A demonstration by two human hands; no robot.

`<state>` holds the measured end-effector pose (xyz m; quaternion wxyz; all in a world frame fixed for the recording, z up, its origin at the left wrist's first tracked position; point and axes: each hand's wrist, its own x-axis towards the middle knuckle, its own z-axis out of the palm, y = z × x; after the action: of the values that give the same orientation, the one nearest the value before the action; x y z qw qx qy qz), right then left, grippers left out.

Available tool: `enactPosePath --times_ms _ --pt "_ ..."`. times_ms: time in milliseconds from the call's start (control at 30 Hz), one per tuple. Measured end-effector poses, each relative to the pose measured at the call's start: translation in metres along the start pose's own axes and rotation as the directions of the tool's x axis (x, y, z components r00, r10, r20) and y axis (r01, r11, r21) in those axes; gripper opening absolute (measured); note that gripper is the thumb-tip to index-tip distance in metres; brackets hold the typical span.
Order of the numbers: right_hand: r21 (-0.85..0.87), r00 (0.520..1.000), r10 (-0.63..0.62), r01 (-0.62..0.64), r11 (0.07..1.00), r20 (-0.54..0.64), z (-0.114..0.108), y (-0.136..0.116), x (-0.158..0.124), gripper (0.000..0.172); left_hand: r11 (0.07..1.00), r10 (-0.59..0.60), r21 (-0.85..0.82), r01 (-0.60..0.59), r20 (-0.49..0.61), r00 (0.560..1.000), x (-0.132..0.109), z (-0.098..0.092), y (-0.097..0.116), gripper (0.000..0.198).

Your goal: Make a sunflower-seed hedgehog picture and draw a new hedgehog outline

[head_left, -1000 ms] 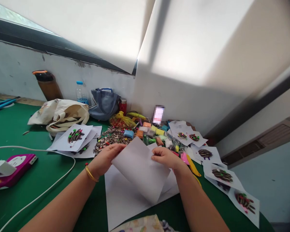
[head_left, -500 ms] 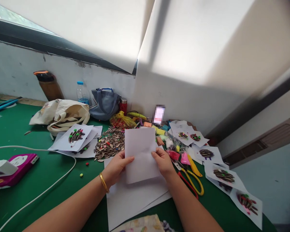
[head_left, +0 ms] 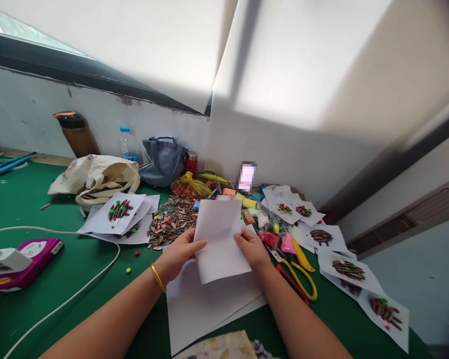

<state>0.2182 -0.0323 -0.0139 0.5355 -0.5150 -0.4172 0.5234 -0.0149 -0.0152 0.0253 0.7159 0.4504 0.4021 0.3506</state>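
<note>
Between my two hands a small white sheet of paper (head_left: 220, 244) is held up, its lower edge curving slightly. My left hand (head_left: 179, 254) pinches its left edge, thumb in front and fingers behind. On the opposite edge, my right hand (head_left: 251, 248) grips it the same way. Beneath lie larger white sheets (head_left: 205, 319) on the green table. A heap of sunflower seeds (head_left: 172, 222) spreads just beyond my left hand. Scissors with red and yellow handles (head_left: 299, 279) and a yellow-handled tool (head_left: 303, 255) rest right of my right hand.
Papers with seed pictures lie at left (head_left: 115, 212) and along the right edge (head_left: 346, 269). Coloured clay packets (head_left: 269, 239) crowd the middle back. A white cable (head_left: 78, 294) crosses the left side by a magenta box (head_left: 41, 259). Bags (head_left: 162, 162) and bottles (head_left: 128, 144) line the wall.
Both hands keep hold of the small sheet. It has shifted very slightly, and its lower edge curves a little more. The whole view has moved marginally.
</note>
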Motion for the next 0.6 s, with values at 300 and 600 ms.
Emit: enactPosePath --times_ms 300,600 --pt "-0.114 0.998 -0.017 0.024 0.993 0.058 0.0015 0.0015 0.0009 0.045 0.994 0.056 -0.088 -0.058 -0.024 0.998 0.0050 -0.0031 -0.0017 0.053" --pt "-0.018 0.999 0.014 -0.013 1.000 0.034 -0.0003 0.0055 0.0034 0.041 0.993 0.095 -0.068 -0.100 -0.079 0.992 0.0060 -0.0042 -0.0043 0.044"
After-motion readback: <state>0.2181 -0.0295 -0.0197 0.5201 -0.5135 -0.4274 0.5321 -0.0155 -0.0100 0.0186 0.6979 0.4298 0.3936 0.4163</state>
